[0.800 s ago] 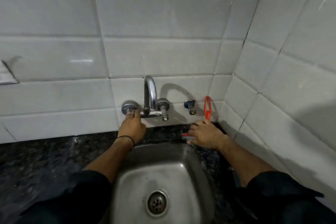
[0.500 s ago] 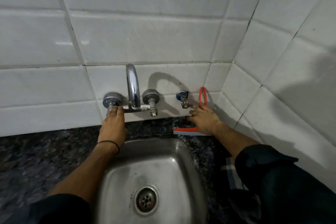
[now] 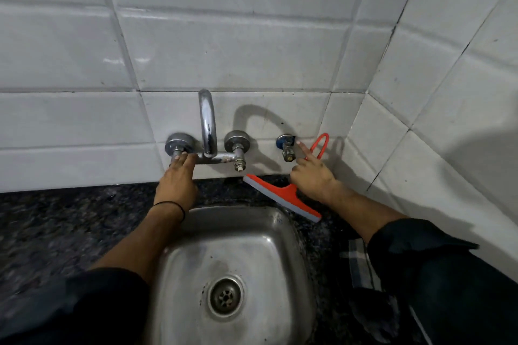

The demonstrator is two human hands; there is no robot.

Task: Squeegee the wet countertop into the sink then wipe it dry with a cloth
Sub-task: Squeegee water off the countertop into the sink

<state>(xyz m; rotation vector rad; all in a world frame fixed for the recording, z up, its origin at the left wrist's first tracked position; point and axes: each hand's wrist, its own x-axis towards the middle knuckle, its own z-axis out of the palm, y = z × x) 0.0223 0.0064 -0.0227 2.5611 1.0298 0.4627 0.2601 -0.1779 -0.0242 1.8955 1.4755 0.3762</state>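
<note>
A red squeegee (image 3: 283, 195) with a grey blade lies on the dark granite countertop (image 3: 70, 218) behind the steel sink (image 3: 232, 269), its looped red handle leaning up against the wall tiles. My right hand (image 3: 311, 176) grips the handle, index finger stretched toward the small wall valve (image 3: 286, 145). My left hand (image 3: 178, 179) rests on the left end of the chrome tap (image 3: 208, 131), fingers around the pipe by the left wall flange. A checked cloth (image 3: 358, 263) lies on the counter right of the sink, partly under my right sleeve.
White tiled walls meet in a corner at the right, close behind the squeegee. The tap spout arches over the sink's back rim. The drain (image 3: 225, 295) sits near the sink's front. The counter runs off to the left.
The view has tilted down and moved closer. My right hand has swung the squeegee blade out from under it, so the blade now lies angled along the sink's back right rim. My left hand stays on the tap.
</note>
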